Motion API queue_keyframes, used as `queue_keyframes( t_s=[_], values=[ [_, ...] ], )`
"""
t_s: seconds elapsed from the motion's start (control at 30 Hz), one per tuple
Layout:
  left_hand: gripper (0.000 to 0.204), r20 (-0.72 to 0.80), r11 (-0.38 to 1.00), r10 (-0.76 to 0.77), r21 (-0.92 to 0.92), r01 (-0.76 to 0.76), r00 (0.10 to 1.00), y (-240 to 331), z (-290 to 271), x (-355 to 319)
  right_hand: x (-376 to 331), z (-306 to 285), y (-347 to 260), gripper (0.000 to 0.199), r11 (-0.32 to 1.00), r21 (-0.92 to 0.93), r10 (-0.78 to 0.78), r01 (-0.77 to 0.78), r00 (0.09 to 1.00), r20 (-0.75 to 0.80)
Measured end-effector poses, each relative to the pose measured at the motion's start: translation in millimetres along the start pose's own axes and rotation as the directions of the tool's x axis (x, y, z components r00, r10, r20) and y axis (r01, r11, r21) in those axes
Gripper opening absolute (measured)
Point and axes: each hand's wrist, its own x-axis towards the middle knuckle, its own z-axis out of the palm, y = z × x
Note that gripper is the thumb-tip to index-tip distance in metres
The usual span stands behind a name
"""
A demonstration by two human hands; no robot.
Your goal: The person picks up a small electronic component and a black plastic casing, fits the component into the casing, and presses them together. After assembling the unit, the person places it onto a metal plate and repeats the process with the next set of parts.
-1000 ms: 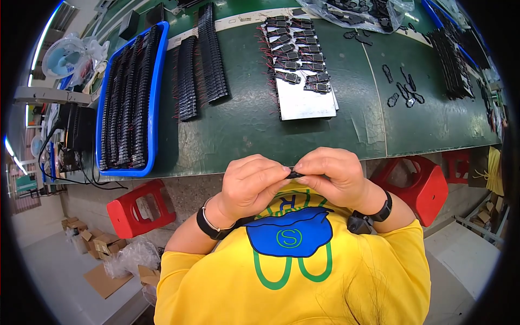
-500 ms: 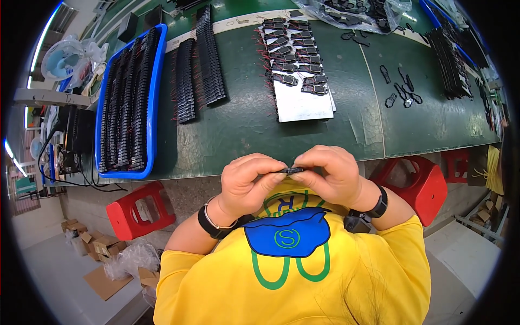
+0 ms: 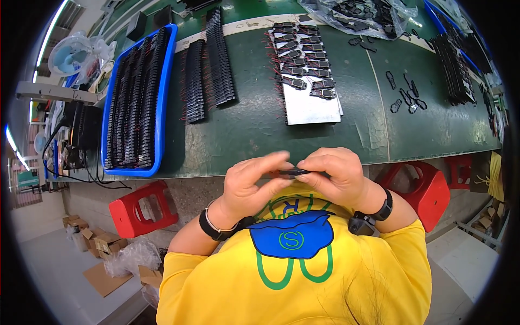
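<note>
In front of my chest, just off the table's near edge, a small flat black plastic part (image 3: pixel 293 172) is pinched between the thumb and fingers of my right hand (image 3: pixel 339 176). My left hand (image 3: pixel 253 181) is beside the part's left end, its thumb and forefinger spread apart and slightly blurred. Whether a left fingertip still touches the part is hard to see. Beyond my hands, a white board (image 3: pixel 311 106) carries rows of small black modules (image 3: pixel 294 70) with thin red wires. To the right on the table are several loose black frame pieces (image 3: pixel 410 100).
A blue tray (image 3: pixel 163 108) packed with black parts stands at the left of the green table (image 3: pixel 249 132). Strips of black parts (image 3: pixel 219 59) lie beside it. At the back is a clear bag (image 3: pixel 374 19) of black pieces. Red stools (image 3: pixel 143 208) flank me.
My left thumb and forefinger have come apart from their pinch on the black part, the forefinger lifting. My right hand keeps its grip. The whole view has shifted slightly.
</note>
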Motion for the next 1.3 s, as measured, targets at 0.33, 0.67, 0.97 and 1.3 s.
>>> queue_keyframes(
  t_s=[0.33,0.67,0.97,1.3],
  values=[
    [0.026,0.146,0.873,0.312,0.345,-0.344,0.939,11.2,-23.2,16.4,5.2,6.8,-1.9,0.020,0.996,-0.073,-0.055,0.056,0.998,0.025],
    [0.013,-0.002,0.659,0.275,0.729,-0.187,0.961,-9.6,-102.6,14.8,18.4,-10.4,-11.8,0.020,0.979,-0.199,0.074,-0.050,0.991,0.115],
    [0.012,-0.108,0.446,0.155,0.894,0.028,0.982,-24.4,-109.2,20.8,27.1,-47.6,-8.5,0.016,0.917,-0.398,0.019,0.006,0.998,0.058],
    [0.012,-0.172,0.476,0.201,0.878,0.058,0.964,-12.6,-104.1,19.5,58.7,-69.9,12.4,0.022,0.786,-0.602,0.114,-0.137,0.991,-0.076]
  ],
)
